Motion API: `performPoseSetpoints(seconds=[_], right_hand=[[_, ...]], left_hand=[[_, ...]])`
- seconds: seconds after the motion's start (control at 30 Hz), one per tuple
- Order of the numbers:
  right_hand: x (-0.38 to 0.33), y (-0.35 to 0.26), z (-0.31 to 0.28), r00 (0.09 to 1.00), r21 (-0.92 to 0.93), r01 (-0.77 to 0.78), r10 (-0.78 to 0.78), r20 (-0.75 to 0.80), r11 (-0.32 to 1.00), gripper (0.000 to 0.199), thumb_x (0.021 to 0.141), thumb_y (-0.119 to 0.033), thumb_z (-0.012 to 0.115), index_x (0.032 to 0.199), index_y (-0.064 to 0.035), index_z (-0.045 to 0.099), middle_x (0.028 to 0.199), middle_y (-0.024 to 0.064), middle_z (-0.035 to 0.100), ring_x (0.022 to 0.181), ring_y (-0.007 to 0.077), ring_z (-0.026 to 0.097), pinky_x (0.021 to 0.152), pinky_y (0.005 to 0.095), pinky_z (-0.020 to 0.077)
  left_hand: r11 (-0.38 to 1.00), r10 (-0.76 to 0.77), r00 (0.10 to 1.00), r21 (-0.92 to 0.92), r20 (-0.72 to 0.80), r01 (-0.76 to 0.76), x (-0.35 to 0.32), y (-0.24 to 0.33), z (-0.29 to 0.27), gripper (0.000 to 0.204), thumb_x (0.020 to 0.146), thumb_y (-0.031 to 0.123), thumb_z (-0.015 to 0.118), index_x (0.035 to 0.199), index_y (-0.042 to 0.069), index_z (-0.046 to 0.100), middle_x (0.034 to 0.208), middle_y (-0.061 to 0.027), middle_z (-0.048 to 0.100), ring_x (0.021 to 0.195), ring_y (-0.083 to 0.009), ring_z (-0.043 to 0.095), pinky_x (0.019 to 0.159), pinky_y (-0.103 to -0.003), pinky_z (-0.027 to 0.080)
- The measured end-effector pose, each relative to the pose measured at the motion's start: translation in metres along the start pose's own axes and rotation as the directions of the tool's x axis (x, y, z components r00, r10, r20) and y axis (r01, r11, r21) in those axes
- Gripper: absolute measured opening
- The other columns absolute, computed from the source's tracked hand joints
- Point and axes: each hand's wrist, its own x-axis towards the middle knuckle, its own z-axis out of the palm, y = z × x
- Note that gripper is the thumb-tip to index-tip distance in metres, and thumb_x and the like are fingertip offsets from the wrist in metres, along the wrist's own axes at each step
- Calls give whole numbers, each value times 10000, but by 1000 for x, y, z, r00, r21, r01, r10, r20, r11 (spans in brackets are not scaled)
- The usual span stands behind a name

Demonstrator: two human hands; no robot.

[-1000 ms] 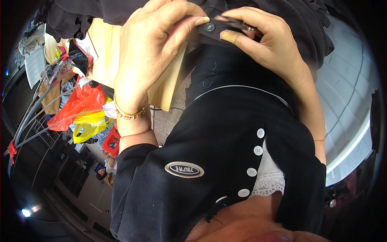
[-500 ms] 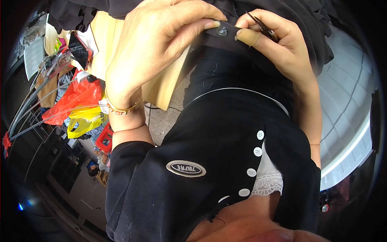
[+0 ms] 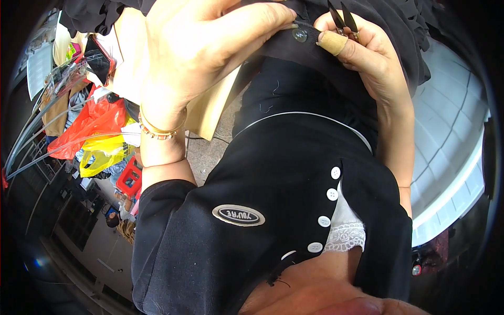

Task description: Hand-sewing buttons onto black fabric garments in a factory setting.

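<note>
A dark, thin cloth garment lies bunched across my lap at the top of the view. On its edge sits a clear, shiny round button. My left hand pinches that edge just left of the button, thumb and forefinger together. Right of the button, my right hand holds dark thread snips in its curled fingers, with the two blade tips apart and pointing up. The right thumb wears a tan finger wrap and meets the cloth edge. The rest of the snips is hidden in the palm.
A pale wooden board lies under my left forearm. Further left are a dark phone with a red edge, red and yellow plastic bags and a red plastic stool. White panelling curves along the right.
The snips have turned in my right hand, from slanting up-left to pointing up, and their blades now show apart. The button and both hands shift slightly in view.
</note>
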Motion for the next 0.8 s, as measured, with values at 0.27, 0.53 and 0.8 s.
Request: performPoseSetpoints(seconds=[0.27, 0.53, 0.8], right_hand=[[0, 6, -5, 997, 33, 63, -64, 37, 997, 205, 907, -204, 633, 1048, -55, 638, 731, -96, 485, 590, -13, 345, 523, 166, 234], [0, -2, 2, 999, -139, 49, -49, 6, 989, 169, 908, -198, 643, 1016, -69, 648, 722, -108, 497, 607, -27, 363, 533, 154, 234], [54, 25, 4, 477, 587, 650, -860, 180, 484, 59, 894, -61, 653, 912, -5, 644, 789, -18, 613, 703, 44, 522, 635, 185, 410]], left_hand=[[991, 61, 998, 121, -20, -59, -1, 8, 1, 153, 656, 79, 800, 796, 91, 740, 832, -35, 669, 674, -141, 610, 575, -253, 441], [426, -78, 722, -678, -687, -599, -22, -18, 87, 240, 772, -51, 730, 992, 22, 668, 952, -86, 571, 705, -123, 533, 596, -220, 434], [369, 92, 864, -789, -495, -492, -18, -33, 92, 214, 869, -25, 613, 1080, 4, 640, 1010, -82, 551, 805, -142, 525, 729, -238, 433]])
